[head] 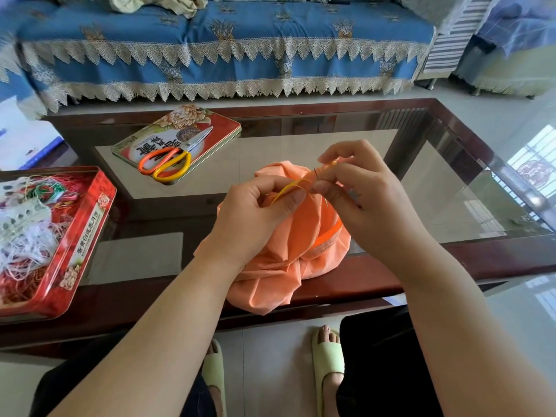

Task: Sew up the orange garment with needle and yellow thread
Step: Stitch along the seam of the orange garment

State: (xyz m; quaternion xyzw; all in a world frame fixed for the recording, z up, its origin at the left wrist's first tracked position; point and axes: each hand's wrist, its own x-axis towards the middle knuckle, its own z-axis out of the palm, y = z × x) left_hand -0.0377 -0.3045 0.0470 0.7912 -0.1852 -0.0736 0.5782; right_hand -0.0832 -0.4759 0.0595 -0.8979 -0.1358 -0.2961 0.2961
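Head view, looking down past two bare forearms onto a glass-topped bench (301,139) with a dark red wooden frame. On the near edge of the bench, an orange garment (288,251), bunched into a mound and spilling a little over the front rail. Above the mound, both hands raised and close together. Left hand (255,212) curled, fingers (290,200) pinching a strand of yellow thread (290,186) against the fabric. Right hand (358,188) curled too, thumb and forefinger gripping a fold of the garment together with a thin dark needle (316,173), tip pointing up between the two hands; hard to tell how far through the cloth. Thread running from the left fingers across to the needle. Farther back on the bench, a flat tin lid (216,127) with printed flowers, and on it a pair of scissors (174,155) with orange and yellow handles, blades shut. At the left, a red tin box (90,224), open, filled with tangled threads (27,236) in white, red and green. Beyond the bench, a sofa (210,34) under a blue cover with lace trim. Below, two feet in pale green slippers (328,356) on a tiled floor.
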